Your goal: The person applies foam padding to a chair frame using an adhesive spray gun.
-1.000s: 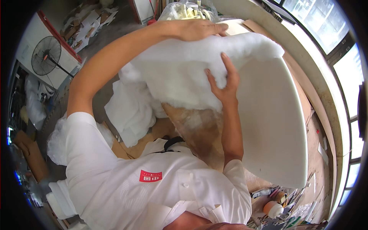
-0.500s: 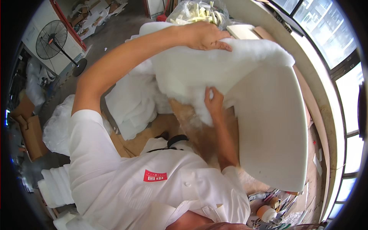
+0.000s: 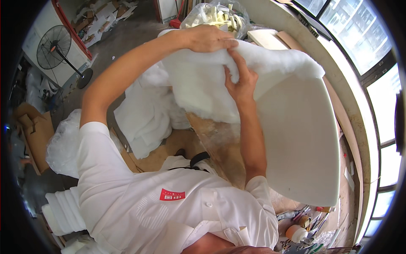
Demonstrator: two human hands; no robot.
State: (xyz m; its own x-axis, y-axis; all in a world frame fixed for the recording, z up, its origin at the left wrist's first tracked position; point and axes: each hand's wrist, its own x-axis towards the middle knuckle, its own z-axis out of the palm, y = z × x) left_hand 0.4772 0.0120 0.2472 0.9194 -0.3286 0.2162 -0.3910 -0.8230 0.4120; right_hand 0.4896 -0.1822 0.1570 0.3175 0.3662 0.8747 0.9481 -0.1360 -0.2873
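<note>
A sheet of fluffy white wadding drapes over the upper part of a large, curved, off-white seat shell or foam form. My left hand is closed over the wadding along the far top edge, with most of its fingertips hidden. Just below and to its right, my right hand has its thumb and forefinger around a fold of the wadding, the fingers reaching almost to the left hand. On the right side, the shell's smooth surface shows uncovered.
Stacked white wadding sheets lie left of the shell on brown board. A clear bag of pale offcuts stands behind. Bottles and tools, among them an orange-and-white bottle, crowd the lower right. A standing fan is far left, windows right.
My right hand has risen from the wadding's lower edge to the top, close beside the left. My left hand has shifted slightly left. The hanging lower edge of wadding has been lifted.
</note>
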